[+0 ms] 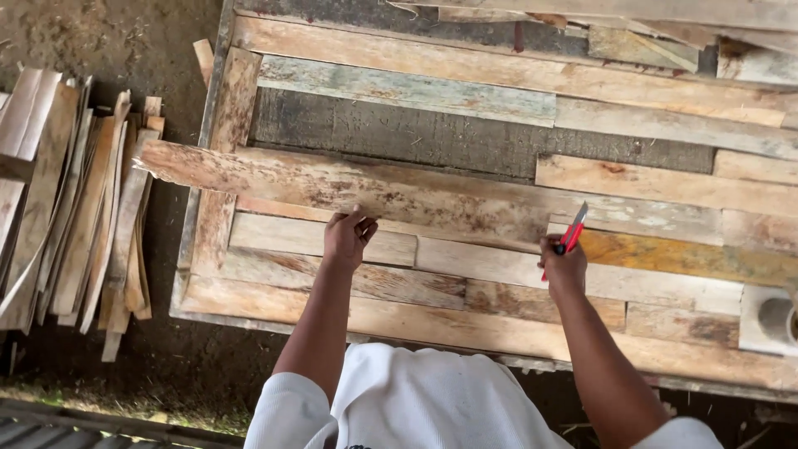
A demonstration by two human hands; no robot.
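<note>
A long weathered wooden plank (pixel 274 176) lies slantwise across a worktop of patched wooden boards (pixel 465 328). My left hand (pixel 347 237) rests its fingertips on the plank's near edge, around its middle, pressing it down. My right hand (pixel 563 266) is closed round a red pen-like marker (pixel 573 231) whose tip touches the plank further right. Both forearms reach up from white sleeves at the bottom of the view.
A stack of thin wooden slats (pixel 75 199) stands on edge on the dirt floor at the left. More boards lie across the back of the worktop (pixel 582 17). A pale block with a round hole (pixel 769 320) sits at the right edge.
</note>
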